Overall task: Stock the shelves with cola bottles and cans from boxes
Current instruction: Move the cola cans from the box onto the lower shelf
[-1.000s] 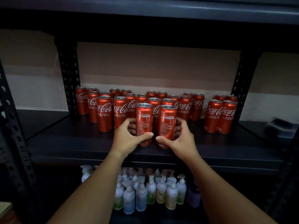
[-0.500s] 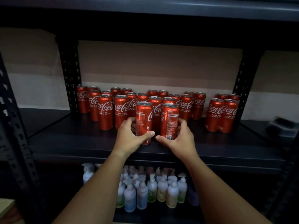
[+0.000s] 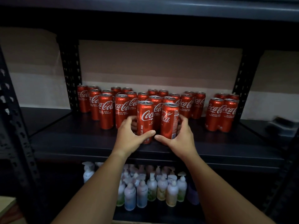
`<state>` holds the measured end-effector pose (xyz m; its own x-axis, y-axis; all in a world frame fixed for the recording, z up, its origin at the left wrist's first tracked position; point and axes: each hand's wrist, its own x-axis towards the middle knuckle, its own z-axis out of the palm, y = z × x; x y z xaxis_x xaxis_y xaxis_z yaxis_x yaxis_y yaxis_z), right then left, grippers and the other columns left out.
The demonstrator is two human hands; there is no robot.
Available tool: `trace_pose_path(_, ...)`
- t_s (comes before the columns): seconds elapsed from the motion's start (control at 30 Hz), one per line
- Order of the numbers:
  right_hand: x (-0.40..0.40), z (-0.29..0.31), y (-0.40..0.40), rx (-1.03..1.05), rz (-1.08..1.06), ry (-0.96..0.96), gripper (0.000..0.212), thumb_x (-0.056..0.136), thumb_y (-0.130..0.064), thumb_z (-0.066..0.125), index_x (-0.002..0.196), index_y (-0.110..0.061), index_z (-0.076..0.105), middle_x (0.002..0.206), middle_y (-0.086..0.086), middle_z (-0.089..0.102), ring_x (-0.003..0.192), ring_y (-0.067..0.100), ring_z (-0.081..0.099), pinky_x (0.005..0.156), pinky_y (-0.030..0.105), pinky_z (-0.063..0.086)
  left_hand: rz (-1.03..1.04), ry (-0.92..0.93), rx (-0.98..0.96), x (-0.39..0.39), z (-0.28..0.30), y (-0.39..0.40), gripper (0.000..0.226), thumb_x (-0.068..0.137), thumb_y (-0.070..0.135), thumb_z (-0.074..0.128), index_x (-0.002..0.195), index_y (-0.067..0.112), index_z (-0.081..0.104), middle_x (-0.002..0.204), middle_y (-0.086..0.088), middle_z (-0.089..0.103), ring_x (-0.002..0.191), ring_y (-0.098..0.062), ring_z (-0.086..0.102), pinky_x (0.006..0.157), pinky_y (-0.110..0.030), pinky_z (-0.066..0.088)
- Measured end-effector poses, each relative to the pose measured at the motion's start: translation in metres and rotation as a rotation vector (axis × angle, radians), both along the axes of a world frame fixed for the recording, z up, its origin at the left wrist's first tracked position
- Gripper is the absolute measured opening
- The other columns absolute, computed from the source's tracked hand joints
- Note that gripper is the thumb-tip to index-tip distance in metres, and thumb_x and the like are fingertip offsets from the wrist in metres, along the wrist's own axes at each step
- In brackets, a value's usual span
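Red aluminium, glossy and slim, catches what little light there is: two tall cola cans stand upright side by side at the front of a dark shelf [image 3: 64,143], touching or nearly so. The left hand [image 3: 129,136] curls round the left can [image 3: 145,120], thumb across its lower front, fingers wrapped behind. The right hand [image 3: 181,138] grips the right can [image 3: 169,120] the same way, thumb low on the front, fingers round its far side. Both can bases are at the shelf surface; whether they rest on it or are just lifted cannot be told.

Behind them a cluster of cans [image 3: 106,109] fills the shelf in staggered rows, all cylinders with silver rims and white script, some labels facing forward, others turned. Well apart to the right stands a small group of cans [image 3: 222,113], packed tight near the rear post [image 3: 241,88]. The posts are black steel, punched with rows of holes; another perforated post [image 3: 71,75] rises at the back left. The shelf board is matt and smooth, with a rounded front edge.

On the lower shelf, pump bottles [image 3: 152,188] of pale plastic stand crowded together, rounded shoulders and white nozzles, their labels blurred. The wall [image 3: 153,65] behind is flat, beige above and lighter below.
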<state>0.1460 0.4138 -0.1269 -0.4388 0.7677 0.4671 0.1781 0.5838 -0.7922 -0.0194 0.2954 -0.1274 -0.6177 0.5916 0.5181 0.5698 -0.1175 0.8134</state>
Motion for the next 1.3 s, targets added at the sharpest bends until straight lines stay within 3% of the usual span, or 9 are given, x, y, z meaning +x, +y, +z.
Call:
trace_pose_path(0.13, 0.0, -0.0008, 0.0025, -0.005, -0.012, -0.03, 0.116, 0.049, -0.061, 0.092, 0.142, -0.042, 0.027, 0.137, -0.003, 0.056, 0.122, 0.015, 0.059, 0.102, 0.044, 0.053, 0.045, 0.028, -0.017, -0.0018, -0.0024, 0.0022, 0.073, 0.063, 0.051, 0.094, 0.123, 0.032, 0.057, 0.113, 0.009, 0.064, 0.101, -0.003, 0.062, 0.086, -0.021, 0.053)
trace_pose_path(0.33, 0.0015, -0.0023, 0.0057, 0.006, 0.002, -0.003, 0.1, 0.065, -0.026, 0.093, 0.143, -0.034, 0.032, 0.12, -0.003, 0.064, 0.105, 0.008, 0.065, 0.098, 0.037, 0.056, -0.014, -0.055, 0.025, -0.004, -0.0049, 0.0019, 0.061, 0.072, 0.026, 0.093, 0.124, 0.024, 0.062, 0.105, 0.007, 0.07, 0.098, -0.003, 0.069, 0.087, -0.027, 0.061)
trace_pose_path(0.57, -0.0004, -0.0014, -0.0013, 0.042, -0.025, -0.012, 0.117, 0.052, -0.059, 0.093, 0.145, -0.041, 0.025, 0.142, -0.004, 0.05, 0.126, 0.015, 0.056, 0.104, 0.045, 0.051, 0.026, 0.025, 0.015, 0.0013, -0.0016, 0.0004, 0.077, 0.059, 0.054, 0.095, 0.122, 0.032, 0.057, 0.111, 0.016, 0.065, 0.101, 0.004, 0.064, 0.085, -0.013, 0.052)
trace_pose_path(0.67, -0.0017, -0.0029, 0.0007, 0.043, -0.027, -0.013, 0.112, 0.057, -0.051, 0.094, 0.146, -0.039, 0.025, 0.142, -0.003, 0.049, 0.127, 0.016, 0.054, 0.105, 0.046, 0.051, 0.072, 0.047, 0.0, 0.0004, -0.0033, 0.0029, 0.079, 0.057, 0.055, 0.096, 0.12, 0.027, 0.059, 0.107, 0.01, 0.067, 0.096, -0.002, 0.065, 0.084, -0.023, 0.057)
trace_pose_path(0.8, -0.0004, -0.0034, 0.0035, 0.035, -0.012, 0.004, 0.104, 0.063, -0.035, 0.093, 0.144, -0.039, 0.027, 0.135, -0.002, 0.057, 0.12, 0.015, 0.06, 0.103, 0.042, 0.052, 0.029, -0.012, 0.028, -0.0004, -0.0037, 0.0026, 0.069, 0.064, 0.036, 0.097, 0.121, 0.023, 0.06, 0.103, 0.009, 0.07, 0.095, -0.001, 0.068, 0.079, -0.015, 0.056)
trace_pose_path(0.97, 0.0028, -0.0019, 0.0044, 0.012, 0.016, 0.027, 0.097, 0.072, -0.017, 0.087, 0.146, -0.038, 0.028, 0.118, -0.004, 0.062, 0.104, 0.006, 0.064, 0.095, 0.03, 0.055, -0.054, -0.08, 0.038, -0.003, -0.0052, 0.0034, 0.063, 0.073, 0.019, 0.092, 0.126, 0.023, 0.059, 0.11, 0.006, 0.071, 0.099, -0.002, 0.07, 0.089, -0.019, 0.057)
trace_pose_path(1.03, 0.0035, -0.0013, 0.0044, 0.0, 0.033, 0.019, 0.101, 0.071, -0.018, 0.089, 0.147, -0.038, 0.025, 0.12, -0.005, 0.061, 0.106, 0.007, 0.064, 0.095, 0.028, 0.054, -0.061, -0.075, 0.032, -0.0043, -0.0053, 0.0036, 0.067, 0.073, 0.024, 0.093, 0.129, 0.023, 0.058, 0.114, 0.005, 0.071, 0.104, -0.002, 0.069, 0.095, -0.024, 0.057)
trace_pose_path(1.17, 0.0002, -0.0009, 0.0006, 0.009, 0.005, 0.015, 0.115, 0.059, -0.045, 0.095, 0.146, -0.045, 0.02, 0.142, -0.002, 0.052, 0.127, 0.016, 0.055, 0.106, 0.043, 0.049, -0.013, -0.038, 0.02, -0.0029, -0.0036, 0.003, 0.084, 0.059, 0.046, 0.098, 0.13, 0.024, 0.058, 0.114, 0.01, 0.068, 0.105, -0.002, 0.066, 0.088, -0.023, 0.057)
trace_pose_path(1.3, -0.0019, -0.0031, 0.0027, 0.017, -0.009, 0.01, 0.109, 0.064, -0.036, 0.093, 0.146, -0.04, 0.022, 0.143, -0.001, 0.052, 0.128, 0.016, 0.055, 0.108, 0.046, 0.049, 0.028, -0.015, 0.001, -0.0027, -0.0037, 0.0038, 0.074, 0.061, 0.042, 0.098, 0.122, 0.024, 0.061, 0.104, 0.009, 0.069, 0.097, -0.003, 0.066, 0.086, -0.025, 0.059)
